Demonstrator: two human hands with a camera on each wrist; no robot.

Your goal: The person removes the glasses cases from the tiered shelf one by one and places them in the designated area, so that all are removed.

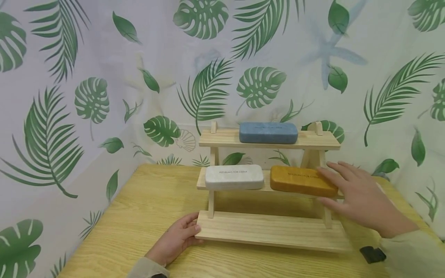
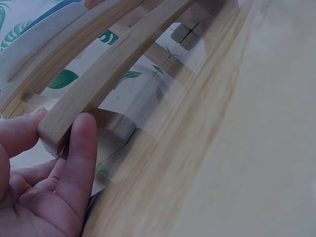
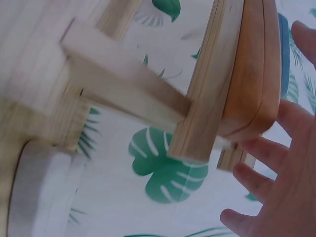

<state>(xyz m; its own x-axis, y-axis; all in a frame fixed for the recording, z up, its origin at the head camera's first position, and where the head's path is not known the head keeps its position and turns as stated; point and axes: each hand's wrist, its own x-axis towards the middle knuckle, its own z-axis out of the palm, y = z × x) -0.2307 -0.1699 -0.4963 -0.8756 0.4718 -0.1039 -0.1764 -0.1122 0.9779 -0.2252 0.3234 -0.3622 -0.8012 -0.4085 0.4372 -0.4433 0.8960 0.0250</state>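
Observation:
A three-tier wooden display stand (image 1: 274, 231) stands on the table. My left hand (image 1: 179, 235) pinches the left end of its bottom board, thumb on one face and fingers on the other in the left wrist view (image 2: 54, 182). An orange glasses case (image 1: 295, 179) lies on the right of the middle board. My right hand (image 1: 361, 197) is at the right end of that case, fingers extended and spread, fingertips right at its edge in the right wrist view (image 3: 286, 182). A white glasses case (image 1: 234, 177) lies left of it. On the top board sits a blue glasses case (image 1: 267, 133).
The yellow wood-grain table (image 1: 139, 200) reaches back to a white curtain (image 1: 146, 58) printed with green leaves. Small wooden pegs (image 1: 213, 127) rise at both ends of the top board. A pale grey rounded object (image 3: 39, 187) shows beside the stand in the right wrist view.

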